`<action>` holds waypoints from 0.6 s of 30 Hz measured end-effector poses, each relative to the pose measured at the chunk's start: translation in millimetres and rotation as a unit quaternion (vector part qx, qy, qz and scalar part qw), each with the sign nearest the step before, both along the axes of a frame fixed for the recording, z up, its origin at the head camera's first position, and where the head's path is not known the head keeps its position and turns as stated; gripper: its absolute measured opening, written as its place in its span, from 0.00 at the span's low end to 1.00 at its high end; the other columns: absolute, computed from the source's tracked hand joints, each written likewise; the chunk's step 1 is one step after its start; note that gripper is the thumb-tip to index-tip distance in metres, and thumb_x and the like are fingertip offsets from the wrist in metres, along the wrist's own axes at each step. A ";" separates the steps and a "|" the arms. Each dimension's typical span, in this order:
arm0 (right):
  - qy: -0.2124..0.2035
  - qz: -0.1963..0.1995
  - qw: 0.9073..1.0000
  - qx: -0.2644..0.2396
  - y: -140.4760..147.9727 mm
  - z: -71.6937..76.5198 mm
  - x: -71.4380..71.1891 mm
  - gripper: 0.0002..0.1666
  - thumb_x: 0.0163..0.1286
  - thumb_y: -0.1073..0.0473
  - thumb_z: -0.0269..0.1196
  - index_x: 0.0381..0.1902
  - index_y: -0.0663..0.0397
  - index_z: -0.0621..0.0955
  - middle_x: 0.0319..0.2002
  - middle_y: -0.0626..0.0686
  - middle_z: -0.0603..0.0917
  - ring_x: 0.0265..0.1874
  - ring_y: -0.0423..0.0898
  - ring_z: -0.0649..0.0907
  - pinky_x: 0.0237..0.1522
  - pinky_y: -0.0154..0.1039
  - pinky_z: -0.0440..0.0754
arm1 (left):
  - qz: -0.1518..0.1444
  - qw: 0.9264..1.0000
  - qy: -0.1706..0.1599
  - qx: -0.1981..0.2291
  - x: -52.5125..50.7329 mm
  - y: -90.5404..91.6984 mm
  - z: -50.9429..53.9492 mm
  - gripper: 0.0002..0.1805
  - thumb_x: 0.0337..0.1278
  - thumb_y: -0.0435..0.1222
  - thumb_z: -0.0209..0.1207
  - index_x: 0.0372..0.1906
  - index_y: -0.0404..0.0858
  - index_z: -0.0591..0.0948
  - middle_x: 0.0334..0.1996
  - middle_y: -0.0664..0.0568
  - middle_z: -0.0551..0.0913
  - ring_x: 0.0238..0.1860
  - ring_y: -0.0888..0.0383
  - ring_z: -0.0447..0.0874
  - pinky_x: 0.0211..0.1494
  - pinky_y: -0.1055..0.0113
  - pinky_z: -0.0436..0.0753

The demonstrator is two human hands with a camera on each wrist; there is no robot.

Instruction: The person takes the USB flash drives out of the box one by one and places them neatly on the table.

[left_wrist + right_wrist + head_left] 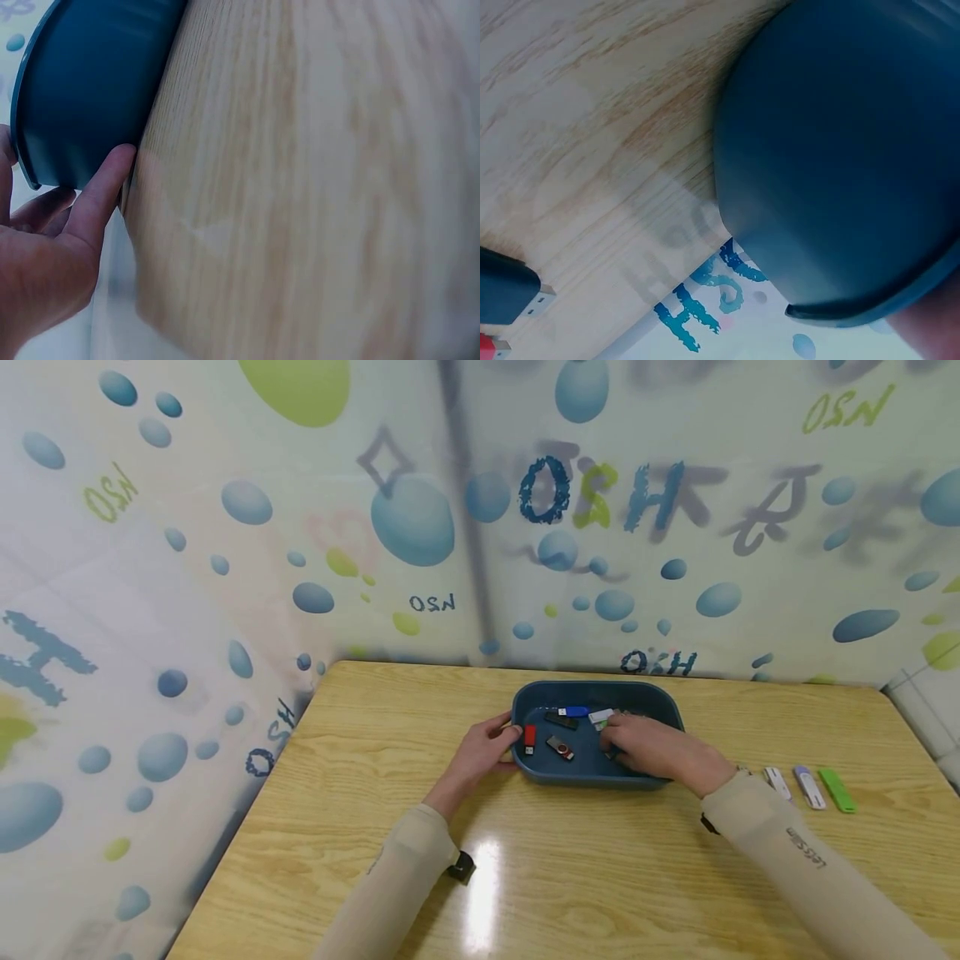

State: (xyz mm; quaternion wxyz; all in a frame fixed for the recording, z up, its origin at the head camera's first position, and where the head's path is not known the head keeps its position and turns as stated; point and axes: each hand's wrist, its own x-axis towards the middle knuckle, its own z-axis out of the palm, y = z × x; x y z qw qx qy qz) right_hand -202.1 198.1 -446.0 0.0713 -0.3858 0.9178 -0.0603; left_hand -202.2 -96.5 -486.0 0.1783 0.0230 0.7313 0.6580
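Note:
A dark blue plastic bin (600, 781) stands on the wooden table. My left hand (483, 747) holds its left end, thumb at the rim; in the left wrist view, fingers (105, 184) touch the outer wall. Reaching over the right side, my right hand (648, 745) is down inside, its fingertips partly hidden. Near it lies a white USB stick (601, 717). Also in the bin are a blue USB stick (573, 712), a black one (560, 721), a red one (530, 737) and a dark swivel one (559, 747). The bin's wall (840, 150) hides most of that hand in the right wrist view.
Right of the bin, a white USB stick (777, 783), a lavender-and-white one (809, 787) and a green one (836, 790) lie in a row. A black USB stick (508, 286) and a red one (491, 348) show beside the bin. A printed wall (420, 635) borders the table's back.

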 end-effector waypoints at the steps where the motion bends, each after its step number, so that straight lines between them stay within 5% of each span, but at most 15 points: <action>1: -0.003 -0.005 1.000 0.002 -0.2 0.0 0.2 0.08 0.65 0.68 0.72 0.40 0.53 0.86 0.38 0.48 0.81 0.41 0.47 0.83 0.53 0.51 0.85 | 0.001 1.000 0.000 -0.001 -0.1 0.1 -0.5 0.31 0.75 0.42 0.57 0.78 0.40 0.69 0.68 0.37 0.76 0.64 0.43 0.80 0.50 0.51 0.89; 5: -0.011 -0.015 1.000 0.004 0.4 1.4 2.1 0.07 0.67 0.68 0.71 0.41 0.54 0.86 0.39 0.50 0.82 0.44 0.51 0.84 0.56 0.54 0.84 | 0.003 1.000 0.001 -0.002 0.3 0.6 -1.5 0.31 0.75 0.42 0.57 0.77 0.40 0.70 0.68 0.37 0.77 0.63 0.43 0.81 0.49 0.52 0.90; 18: -0.001 -0.064 0.997 -0.051 11.9 9.5 15.7 0.08 0.68 0.64 0.71 0.44 0.54 0.86 0.41 0.50 0.81 0.39 0.47 0.83 0.43 0.47 0.86 | 0.008 1.000 -0.002 0.004 1.0 1.2 -1.8 0.30 0.74 0.42 0.58 0.77 0.40 0.70 0.67 0.38 0.78 0.63 0.44 0.82 0.49 0.52 0.90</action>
